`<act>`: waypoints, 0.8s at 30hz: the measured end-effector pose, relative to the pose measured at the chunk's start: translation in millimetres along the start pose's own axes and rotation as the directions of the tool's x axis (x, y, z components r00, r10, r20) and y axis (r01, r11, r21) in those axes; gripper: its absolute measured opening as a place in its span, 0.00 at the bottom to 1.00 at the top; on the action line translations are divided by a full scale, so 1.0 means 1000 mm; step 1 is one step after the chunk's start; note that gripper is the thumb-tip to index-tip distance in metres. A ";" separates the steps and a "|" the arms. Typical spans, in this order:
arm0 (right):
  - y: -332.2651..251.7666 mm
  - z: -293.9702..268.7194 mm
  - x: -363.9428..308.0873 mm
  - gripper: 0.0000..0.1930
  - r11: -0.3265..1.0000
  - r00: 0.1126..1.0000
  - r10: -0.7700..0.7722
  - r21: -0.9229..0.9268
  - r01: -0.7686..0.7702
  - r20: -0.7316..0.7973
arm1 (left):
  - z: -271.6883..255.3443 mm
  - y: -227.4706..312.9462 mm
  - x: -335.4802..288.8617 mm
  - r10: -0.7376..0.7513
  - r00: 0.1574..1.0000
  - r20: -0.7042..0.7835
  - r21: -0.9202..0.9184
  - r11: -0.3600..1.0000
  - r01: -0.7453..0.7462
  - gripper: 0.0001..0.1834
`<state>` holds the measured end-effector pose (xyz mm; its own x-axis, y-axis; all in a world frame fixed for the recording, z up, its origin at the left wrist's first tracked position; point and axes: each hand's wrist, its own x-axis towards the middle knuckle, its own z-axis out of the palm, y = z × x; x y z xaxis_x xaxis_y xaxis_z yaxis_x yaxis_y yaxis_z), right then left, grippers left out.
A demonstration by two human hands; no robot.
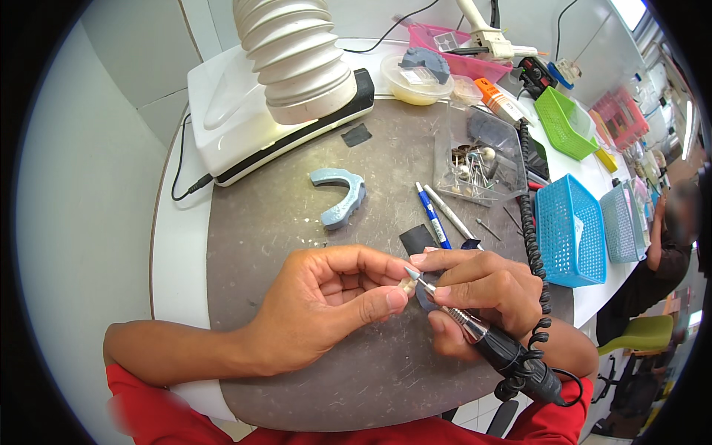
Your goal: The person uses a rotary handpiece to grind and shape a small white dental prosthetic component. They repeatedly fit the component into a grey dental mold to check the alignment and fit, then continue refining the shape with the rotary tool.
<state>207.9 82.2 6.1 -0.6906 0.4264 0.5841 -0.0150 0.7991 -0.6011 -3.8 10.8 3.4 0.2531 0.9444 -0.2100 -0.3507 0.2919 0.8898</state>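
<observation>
model [357, 197] on mat [259, 245] | pen [434, 216] right of model | burs [470, 165] in box [466, 195] | handpiece [510, 355] in right fingers [478, 289]

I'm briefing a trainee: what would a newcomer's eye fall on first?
Probably the ribbed white hose, large at the upper left. Then the black rotary handpiece, lower right, in the right fingers, its tip at a small pale piece in the left fingers. The light-blue horseshoe-shaped model lies near the picture's centre.
</observation>
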 end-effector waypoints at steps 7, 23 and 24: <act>0.004 -0.002 0.004 0.16 0.996 0.996 -0.086 0.007 0.085 0.035 | -0.001 -0.001 -0.001 0.009 1.000 -0.011 -0.002 1.000 -0.009 0.13; 0.001 -0.004 -0.001 0.16 0.999 0.999 -0.025 0.033 0.026 -0.030 | -0.002 -0.002 0.000 0.019 1.000 0.013 0.008 1.000 -0.020 0.12; 0.002 -0.003 -0.002 0.16 0.999 0.999 -0.024 0.032 0.025 -0.029 | -0.002 -0.001 0.000 0.015 1.000 0.014 0.011 1.000 -0.015 0.12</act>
<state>211.5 84.1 5.9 -0.6690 0.4188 0.6141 -0.0556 0.7956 -0.6032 -5.4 10.9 1.5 0.2609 0.9463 -0.1911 -0.3449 0.2763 0.8971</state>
